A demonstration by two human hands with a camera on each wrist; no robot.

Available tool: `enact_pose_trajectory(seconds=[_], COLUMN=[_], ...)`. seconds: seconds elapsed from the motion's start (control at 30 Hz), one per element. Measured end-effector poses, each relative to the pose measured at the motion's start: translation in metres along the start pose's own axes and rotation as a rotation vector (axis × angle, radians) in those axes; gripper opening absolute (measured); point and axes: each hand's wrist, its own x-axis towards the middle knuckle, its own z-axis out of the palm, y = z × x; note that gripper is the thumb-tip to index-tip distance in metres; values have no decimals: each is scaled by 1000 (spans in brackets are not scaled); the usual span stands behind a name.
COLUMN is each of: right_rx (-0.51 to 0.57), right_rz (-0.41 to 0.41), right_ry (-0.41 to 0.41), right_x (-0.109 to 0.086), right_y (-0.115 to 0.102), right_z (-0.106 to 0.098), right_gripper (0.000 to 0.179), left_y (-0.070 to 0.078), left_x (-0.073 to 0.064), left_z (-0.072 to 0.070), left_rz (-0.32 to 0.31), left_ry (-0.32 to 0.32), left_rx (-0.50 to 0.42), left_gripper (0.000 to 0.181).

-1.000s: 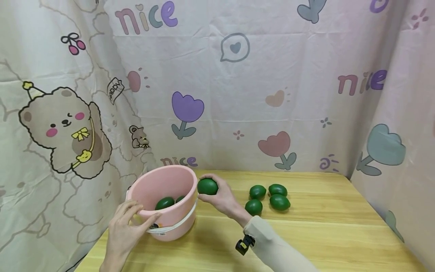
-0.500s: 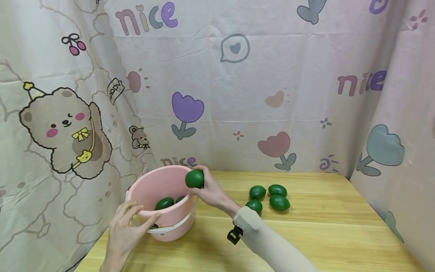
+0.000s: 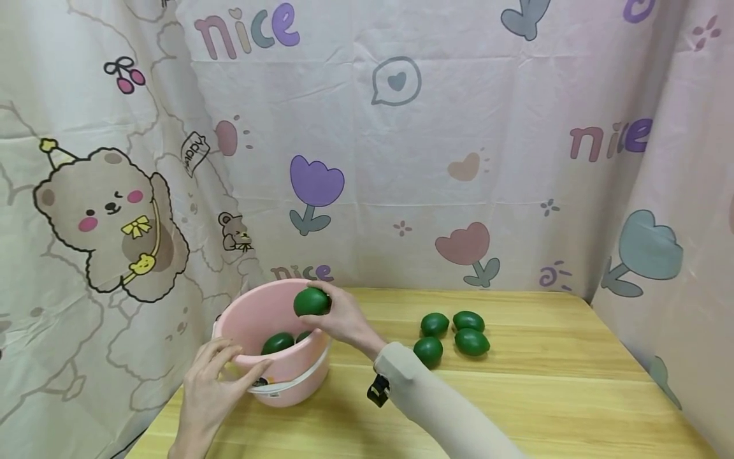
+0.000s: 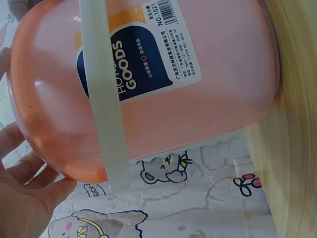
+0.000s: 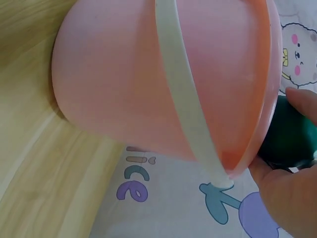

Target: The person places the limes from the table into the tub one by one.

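Observation:
A pink bucket (image 3: 260,322) with a white handle (image 4: 106,114) stands on the table, several fingers of my left hand (image 3: 209,386) over its near rim and the thumb outside. The left wrist view shows that hand (image 4: 25,198) gripping the rim beside the bucket's label. My right hand (image 3: 344,315) holds a dark green lime (image 3: 311,301) over the bucket's opening, just inside the right rim. In the right wrist view the lime (image 5: 290,134) sits between thumb and finger at the rim. Down inside the bucket lies another lime (image 3: 278,343), with part of one more (image 3: 302,336) showing.
Several limes sit in a cluster right of the bucket, among them a near one (image 3: 428,352) and a right one (image 3: 472,342). The wooden table (image 3: 545,382) is bordered by a printed curtain (image 3: 367,166) at the back and both sides.
My right hand has carried the lime leftward, from outside the bucket's right side to over its opening. The left hand and the bucket have stayed in place.

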Motion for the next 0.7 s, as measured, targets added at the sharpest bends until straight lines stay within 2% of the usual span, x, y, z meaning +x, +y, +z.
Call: enact_pose_trajectory(seconds=[0.2, 0.37, 0.7], right_rx=[126, 153, 215], right_rz=[25, 52, -29], right_ry=[9, 8, 64], right_x=[0, -1, -4], right_y=[-1, 2, 12], right_z=[5, 4, 0], right_gripper=[55, 46, 34], left_y=[-1, 0, -1], left_x=[0, 0, 1], left_z=[0, 0, 0], left_rz=[7, 3, 1], left_ry=[-2, -8, -14], left_rx=[-3, -11, -22], left_gripper=[44, 44, 45])
